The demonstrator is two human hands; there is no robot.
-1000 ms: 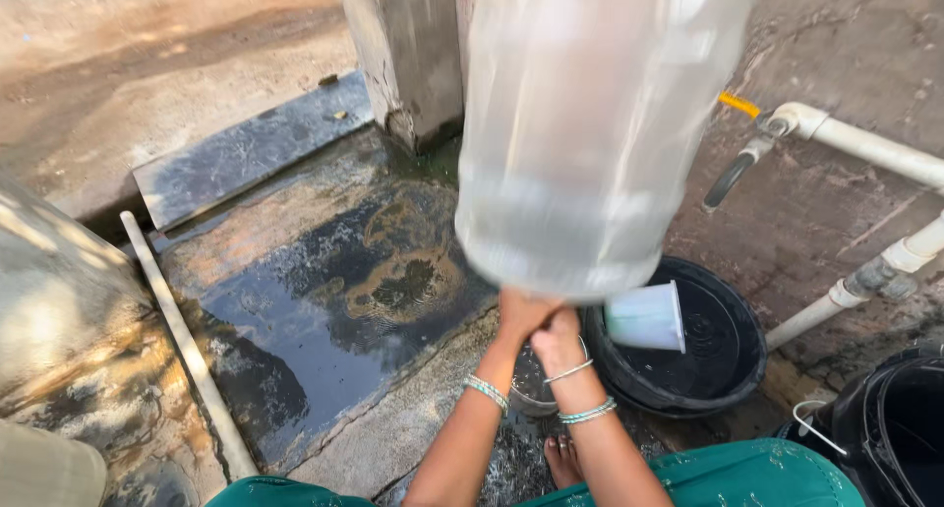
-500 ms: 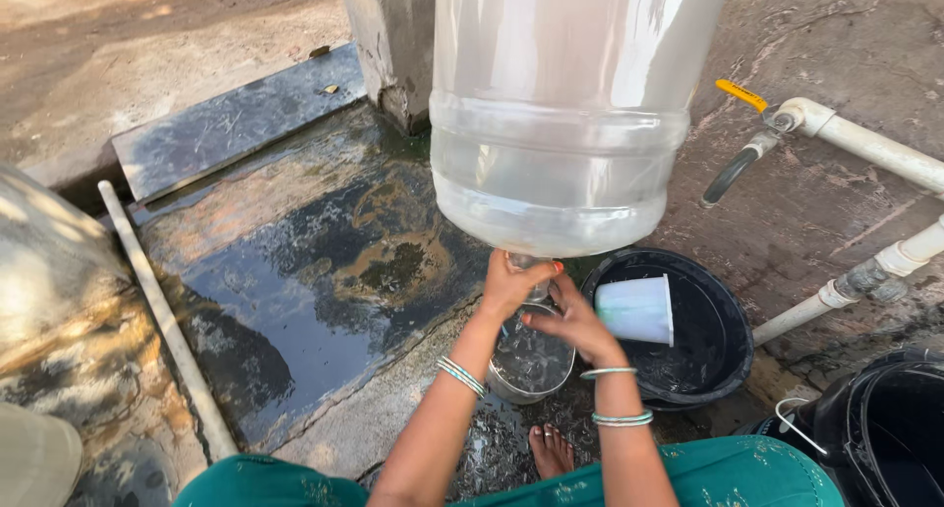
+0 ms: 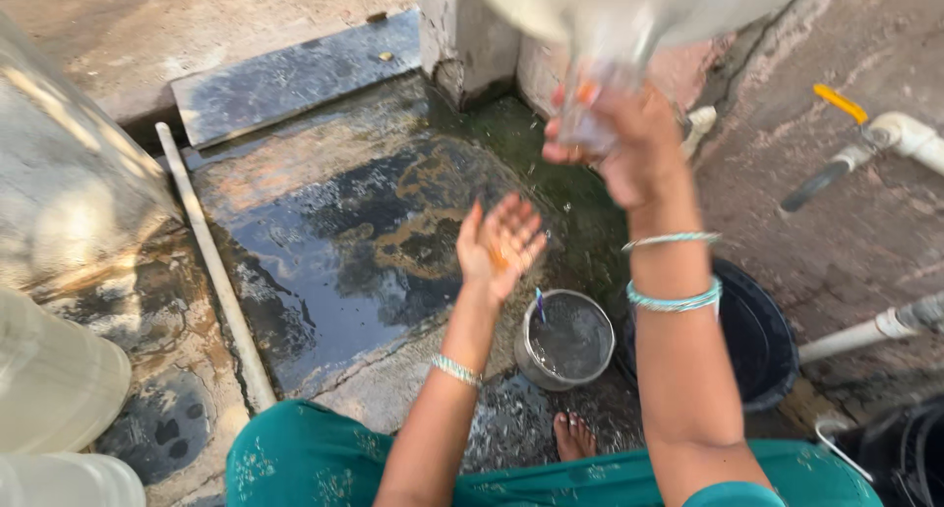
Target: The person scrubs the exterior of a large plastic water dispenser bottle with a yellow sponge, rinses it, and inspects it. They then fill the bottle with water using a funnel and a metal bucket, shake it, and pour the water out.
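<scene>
- While the large clear plastic water jug (image 3: 629,15) is tipped overhead, the right hand (image 3: 629,143) grips its blurred neck, fingers clamped around it.
- The left hand (image 3: 501,243) hangs beneath, palm up, fingers apart, holding nothing.
- Below on the wet stone floor (image 3: 344,241) stands a small round steel pot (image 3: 567,340), just beside a black plastic tub (image 3: 757,340).

no packages, labels, signs, screens
</scene>
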